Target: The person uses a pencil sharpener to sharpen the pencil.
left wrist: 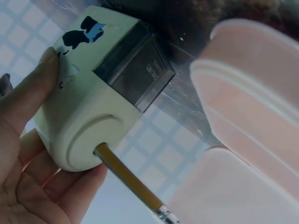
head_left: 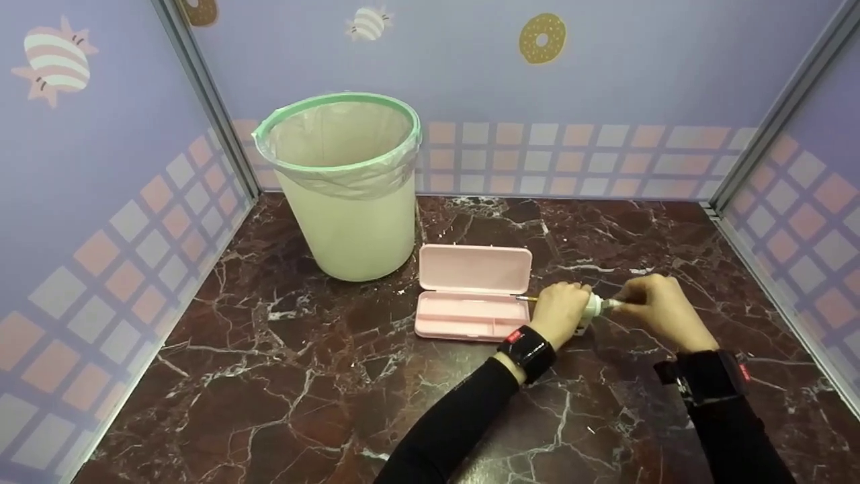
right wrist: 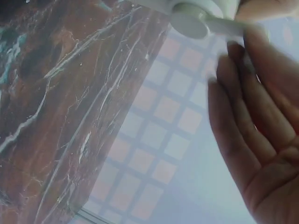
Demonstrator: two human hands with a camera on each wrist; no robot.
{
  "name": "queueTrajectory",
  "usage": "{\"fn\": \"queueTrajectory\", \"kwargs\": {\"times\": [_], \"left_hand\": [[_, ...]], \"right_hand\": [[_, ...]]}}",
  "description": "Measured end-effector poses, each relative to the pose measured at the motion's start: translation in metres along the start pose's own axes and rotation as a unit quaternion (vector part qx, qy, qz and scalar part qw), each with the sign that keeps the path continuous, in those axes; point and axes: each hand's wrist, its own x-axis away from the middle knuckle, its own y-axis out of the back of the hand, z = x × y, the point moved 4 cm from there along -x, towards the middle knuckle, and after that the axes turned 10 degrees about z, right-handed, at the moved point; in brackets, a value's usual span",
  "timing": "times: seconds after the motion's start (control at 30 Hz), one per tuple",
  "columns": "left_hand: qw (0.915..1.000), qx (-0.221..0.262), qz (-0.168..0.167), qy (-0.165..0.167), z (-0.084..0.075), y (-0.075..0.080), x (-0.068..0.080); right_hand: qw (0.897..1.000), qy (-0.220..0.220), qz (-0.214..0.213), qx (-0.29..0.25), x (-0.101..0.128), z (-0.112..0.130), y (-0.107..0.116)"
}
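Left hand (head_left: 563,313) clasping pencil sharpener (left wrist: 93,93) beside open pink case (head_left: 470,296) — steadying it; right hand (head_left: 655,306) pinching crank (right wrist: 205,23) — pencil (left wrist: 133,184) inserted.

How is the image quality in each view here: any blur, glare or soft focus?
Head view: evenly lit and sharp, faint sheen on the dark marble tabletop. Left wrist view: the cream crank pencil sharpener and yellow pencil are fairly sharp, the pink plastic pencil case close and soft. Right wrist view: the right hand and white crank handle are blurred and washed out.
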Motion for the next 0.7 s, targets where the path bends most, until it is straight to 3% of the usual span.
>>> {"fn": "queueTrajectory", "kwargs": {"times": [0.17, 0.47, 0.57, 0.7], "left_hand": [[0.9999, 0.007, 0.004, -0.011, 0.002, -0.001, -0.001], [0.9994, 0.019, -0.008, -0.029, 0.008, -0.003, -0.001], [0.9994, 0.017, -0.011, -0.027, 0.008, -0.003, -0.001], [0.9994, 0.012, -0.011, -0.032, 0.007, -0.004, 0.000]], "right_hand": [[0.997, 0.025, -0.065, 0.035, -0.012, 0.001, 0.004], [0.990, 0.002, -0.123, 0.076, -0.037, -0.006, -0.007], [0.991, -0.004, -0.104, 0.086, -0.049, -0.018, -0.021], [0.995, -0.005, -0.048, 0.084, -0.060, -0.032, -0.037]]}}
